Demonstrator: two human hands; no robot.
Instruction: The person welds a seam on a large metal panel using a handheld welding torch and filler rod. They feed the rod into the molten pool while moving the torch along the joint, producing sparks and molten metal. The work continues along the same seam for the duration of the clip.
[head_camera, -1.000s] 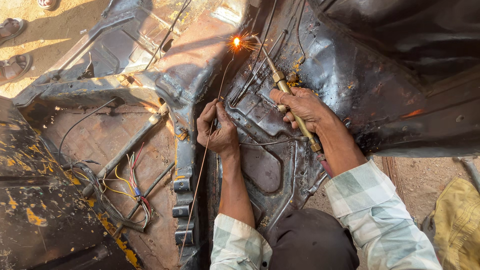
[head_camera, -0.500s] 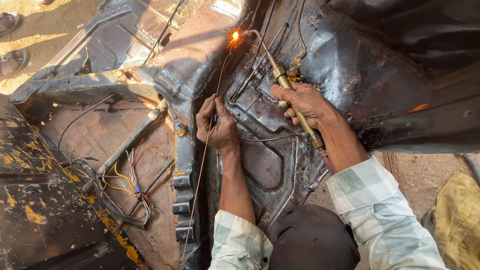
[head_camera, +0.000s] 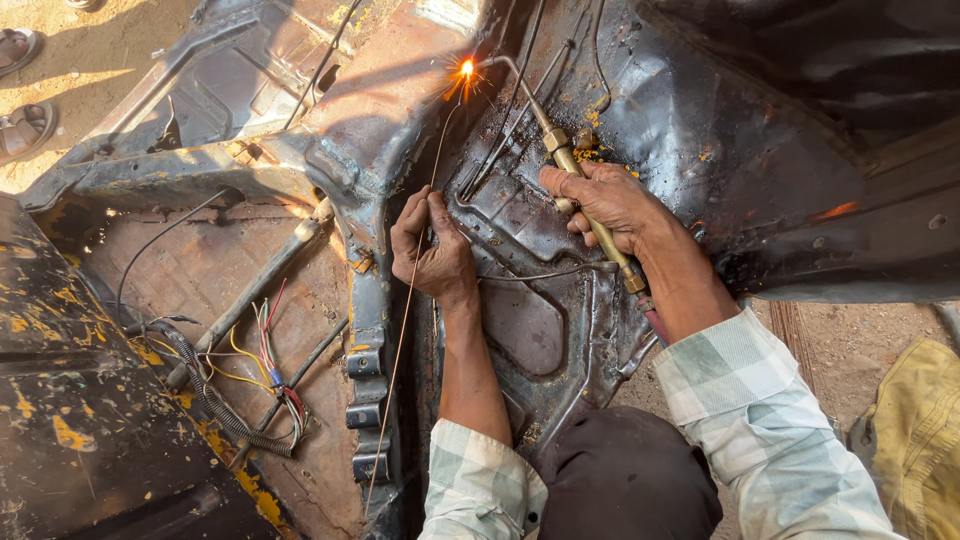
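**A:** Head view, what have you got?

**B:** I see my right hand (head_camera: 600, 205) closed around the brass torch (head_camera: 580, 195), its bent tip reaching up to the flame (head_camera: 466, 68), which sits on a seam of the dark sheet-metal panel (head_camera: 540, 300). My left hand (head_camera: 432, 245) pinches the thin filler rod (head_camera: 405, 330) between thumb and fingers; the rod runs from low in the frame up past that hand, its upper end right at the glow.

**A:** How would you do this well?

**B:** I'd judge it a matter of steadiness. Keep the flame on the seam, not on the rod, so the panel takes the heat first and the rod melts into it. Feed the rod in small dips, sliding the pinch down as it shortens. The left wrist looks braced against the panel; that helps.

**A:** Anything to mind nearby?

**B:** The loose coloured wires (head_camera: 265, 350) lie well apart to the left, but sparks are scattering from the flame, so I'd keep the tip angled away from them. The hose behind the right hand is mostly hidden by the sleeve; I can't tell how it runs.
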